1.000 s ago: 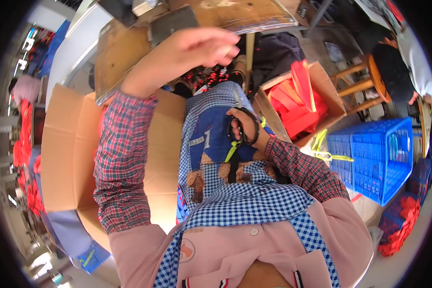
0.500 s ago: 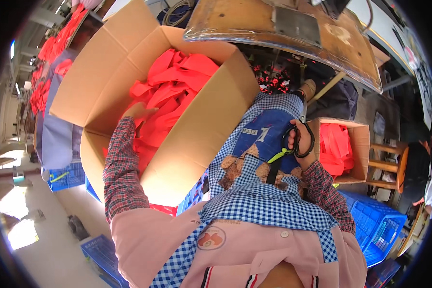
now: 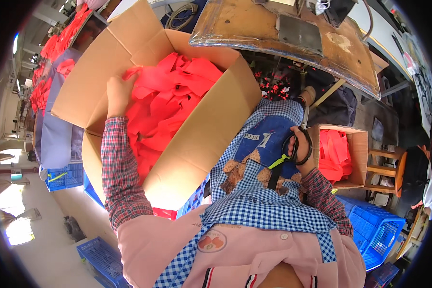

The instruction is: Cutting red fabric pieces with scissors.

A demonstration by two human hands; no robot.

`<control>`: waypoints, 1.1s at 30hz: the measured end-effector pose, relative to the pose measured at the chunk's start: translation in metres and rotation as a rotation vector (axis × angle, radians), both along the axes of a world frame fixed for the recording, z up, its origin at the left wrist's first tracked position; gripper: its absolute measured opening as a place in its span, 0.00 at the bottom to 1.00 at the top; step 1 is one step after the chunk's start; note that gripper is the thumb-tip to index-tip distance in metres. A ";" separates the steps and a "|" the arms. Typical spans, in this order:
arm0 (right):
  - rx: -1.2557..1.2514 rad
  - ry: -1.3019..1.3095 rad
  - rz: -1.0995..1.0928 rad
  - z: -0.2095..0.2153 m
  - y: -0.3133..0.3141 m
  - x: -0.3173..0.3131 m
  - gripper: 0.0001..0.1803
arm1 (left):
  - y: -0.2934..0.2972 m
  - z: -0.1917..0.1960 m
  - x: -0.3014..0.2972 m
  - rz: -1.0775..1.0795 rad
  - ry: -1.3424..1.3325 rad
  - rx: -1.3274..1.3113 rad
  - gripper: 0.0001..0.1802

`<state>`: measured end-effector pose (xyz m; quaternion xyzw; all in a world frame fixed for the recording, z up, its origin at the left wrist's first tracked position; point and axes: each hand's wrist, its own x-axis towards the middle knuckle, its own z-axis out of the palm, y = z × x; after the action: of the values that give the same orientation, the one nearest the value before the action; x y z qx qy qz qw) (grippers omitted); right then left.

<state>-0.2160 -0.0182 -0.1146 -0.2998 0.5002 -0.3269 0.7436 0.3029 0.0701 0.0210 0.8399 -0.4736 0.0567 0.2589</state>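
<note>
My left hand [image 3: 120,93] is at the inner left side of a large open cardboard box [image 3: 211,125]. Its fingers are closed on the edge of a red fabric piece [image 3: 153,79], lifted at the top of a loose heap of similar red pieces in the box. Over my lap, my right hand [image 3: 302,150] has its fingers through the black handles of a pair of scissors [image 3: 310,143], whose blades point away from me. A yellow-green strip hangs beside the handles. A blue checked apron [image 3: 269,209] covers my lap.
A smaller cardboard box [image 3: 359,158] with red pieces stands right of my knees. Ahead is a worn wooden table [image 3: 249,26] with a plastic-wrapped edge. Blue crates [image 3: 369,225] stand at the right and lower left. A wooden stool [image 3: 386,168] is at the far right.
My left hand has risen from within the heap toward the box's far left side, pulling a red piece up with it. My right hand stays nearly in place with the scissors.
</note>
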 end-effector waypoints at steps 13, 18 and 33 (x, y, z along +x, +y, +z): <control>-0.789 -0.114 0.219 0.096 -0.004 0.040 0.30 | -0.087 0.099 -0.278 -0.974 0.188 0.367 0.13; -0.539 -0.381 0.111 0.101 -0.009 0.037 0.19 | -0.085 0.049 -0.305 -0.914 0.933 0.288 0.18; -0.674 0.136 0.226 0.061 -0.001 0.033 0.22 | -0.064 0.011 -0.290 -0.581 1.277 0.059 0.13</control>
<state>-0.1829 -0.0187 -0.0540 -0.6027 0.3765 -0.3683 0.5995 0.0128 0.0061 0.0318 0.5552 -0.4353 -0.5321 0.4681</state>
